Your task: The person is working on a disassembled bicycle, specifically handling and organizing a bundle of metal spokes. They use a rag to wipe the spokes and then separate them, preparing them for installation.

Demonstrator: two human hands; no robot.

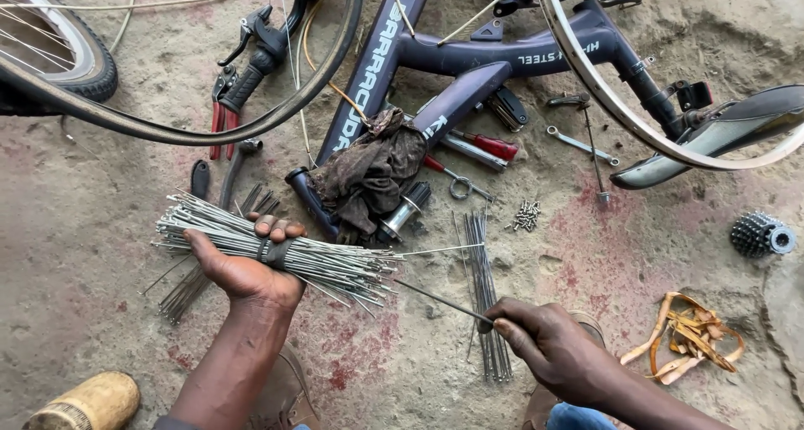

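The left hand (pixel 251 271) is wrapped around a thick bundle of spokes (pixel 268 246), banded at the middle and lying crosswise, its ends fanning out to both sides of the fist. The right hand (pixel 548 346) pinches one single spoke (pixel 440 302) between thumb and fingers; its far tip reaches the bundle's loose ends. Just beyond the right hand, more spokes (pixel 486 304) lie in a row on the dirt floor (pixel 84 229). Farther out from it sit a heap of nipples (pixel 526 216), a spanner (pixel 579 144) and a screwdriver (pixel 486 145). Beyond the left hand a rag (pixel 368 175) drapes over the bike frame (pixel 469 57), with pliers (pixel 222 124) under a tyre (pixel 167 128). Well right of the right hand lie a cassette (pixel 758 233) and a tan strip (pixel 691 334).
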